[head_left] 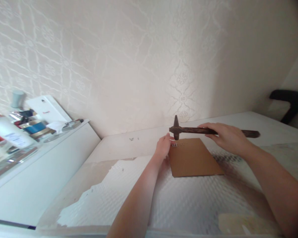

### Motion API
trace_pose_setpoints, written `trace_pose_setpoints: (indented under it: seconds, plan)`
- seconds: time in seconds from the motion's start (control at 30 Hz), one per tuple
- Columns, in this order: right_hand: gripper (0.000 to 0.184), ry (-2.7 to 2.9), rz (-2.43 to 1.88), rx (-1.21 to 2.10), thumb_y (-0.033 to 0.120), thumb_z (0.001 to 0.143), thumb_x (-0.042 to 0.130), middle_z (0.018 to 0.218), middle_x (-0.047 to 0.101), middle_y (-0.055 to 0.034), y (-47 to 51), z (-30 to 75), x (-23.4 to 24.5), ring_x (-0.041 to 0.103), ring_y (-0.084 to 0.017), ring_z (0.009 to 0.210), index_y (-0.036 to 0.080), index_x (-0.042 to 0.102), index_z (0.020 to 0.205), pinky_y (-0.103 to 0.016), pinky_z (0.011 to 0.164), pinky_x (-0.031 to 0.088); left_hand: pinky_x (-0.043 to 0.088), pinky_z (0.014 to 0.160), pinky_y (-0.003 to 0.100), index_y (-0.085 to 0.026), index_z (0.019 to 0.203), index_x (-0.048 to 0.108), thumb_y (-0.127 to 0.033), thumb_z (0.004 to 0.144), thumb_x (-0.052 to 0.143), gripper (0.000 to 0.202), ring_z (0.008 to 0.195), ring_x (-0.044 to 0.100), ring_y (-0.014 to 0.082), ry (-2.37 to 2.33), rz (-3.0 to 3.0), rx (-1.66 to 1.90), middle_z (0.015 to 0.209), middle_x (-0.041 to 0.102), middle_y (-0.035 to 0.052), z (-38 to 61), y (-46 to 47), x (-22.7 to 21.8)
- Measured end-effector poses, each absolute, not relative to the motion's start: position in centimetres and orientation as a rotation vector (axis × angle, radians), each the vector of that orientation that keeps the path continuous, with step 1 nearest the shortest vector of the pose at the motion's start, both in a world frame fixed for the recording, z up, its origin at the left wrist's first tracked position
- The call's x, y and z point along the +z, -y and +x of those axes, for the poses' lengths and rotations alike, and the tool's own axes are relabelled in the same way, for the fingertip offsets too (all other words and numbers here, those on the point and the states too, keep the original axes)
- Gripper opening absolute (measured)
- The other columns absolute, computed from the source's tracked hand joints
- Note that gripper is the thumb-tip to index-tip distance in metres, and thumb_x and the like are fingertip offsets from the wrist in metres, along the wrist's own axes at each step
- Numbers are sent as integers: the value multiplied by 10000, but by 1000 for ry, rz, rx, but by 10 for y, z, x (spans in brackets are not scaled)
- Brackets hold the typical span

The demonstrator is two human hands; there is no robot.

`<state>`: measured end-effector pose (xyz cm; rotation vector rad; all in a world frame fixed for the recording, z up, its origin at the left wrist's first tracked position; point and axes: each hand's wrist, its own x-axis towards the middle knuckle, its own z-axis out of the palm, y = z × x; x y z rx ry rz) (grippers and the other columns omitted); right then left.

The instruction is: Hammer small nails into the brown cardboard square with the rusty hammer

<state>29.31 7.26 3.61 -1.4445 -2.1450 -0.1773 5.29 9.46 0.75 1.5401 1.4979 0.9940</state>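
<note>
My right hand [228,137] is closed round the wooden handle of a dark hammer [188,130], held level with its head just above the far left corner of a brown cardboard sheet [193,158]. A short row of small nails [174,144] stands along that corner. My left hand [162,147] rests at the sheet's left edge, fingers pinched together right by the nails under the hammer head; whether it grips a nail is too small to tell.
The cardboard lies on a white table [238,120] covered with bubble wrap [188,198]. A patterned wall rises behind. At the left a lower white cabinet [39,172] carries bottles and tubes. A dark chair arm [290,99] shows at the right.
</note>
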Motion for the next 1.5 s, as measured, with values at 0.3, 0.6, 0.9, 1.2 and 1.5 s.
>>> trace_pose_setpoints:
  seconds: [0.3, 0.6, 0.9, 1.2, 1.5]
  plan:
    - [335, 2164, -1473, -176, 239, 820, 465, 1022, 677, 0, -71, 292, 38, 620, -227, 887, 309, 612, 1112, -318, 703, 440, 451, 828, 323, -96, 885, 645, -471, 901, 238, 553, 827, 636, 198, -1467, 1537, 1011, 856, 693, 128, 54, -97, 6]
    - [327, 2177, -1453, -164, 223, 815, 471, 1013, 679, 13, -71, 293, 37, 619, -223, 898, 311, 619, 1092, -316, 705, 438, 460, 770, 287, -124, 828, 643, -304, 827, 316, 374, 801, 626, 180, -1421, 1579, 1010, 853, 693, 96, 54, -100, 4]
    - [331, 2173, -1487, -142, 236, 811, 479, 999, 684, 21, -71, 293, 38, 627, -226, 889, 330, 609, 1101, -307, 681, 436, 457, 799, 311, -126, 848, 656, -292, 792, 322, 377, 831, 625, 198, -1447, 1582, 1002, 840, 696, 91, 53, -101, 2]
    - [341, 2177, -1521, -98, 261, 808, 485, 991, 686, 28, -72, 294, 37, 632, -246, 874, 344, 597, 1119, -330, 678, 443, 453, 799, 311, -125, 860, 655, -304, 787, 323, 384, 857, 618, 201, -1453, 1591, 997, 876, 693, 101, 51, -101, 0]
    - [347, 2175, -1535, -116, 259, 805, 491, 970, 694, 12, -73, 295, 35, 637, -238, 848, 329, 607, 1124, -313, 653, 439, 453, 796, 304, -125, 846, 654, -293, 774, 336, 366, 860, 617, 198, -1449, 1577, 1003, 883, 692, 102, 52, -98, 3]
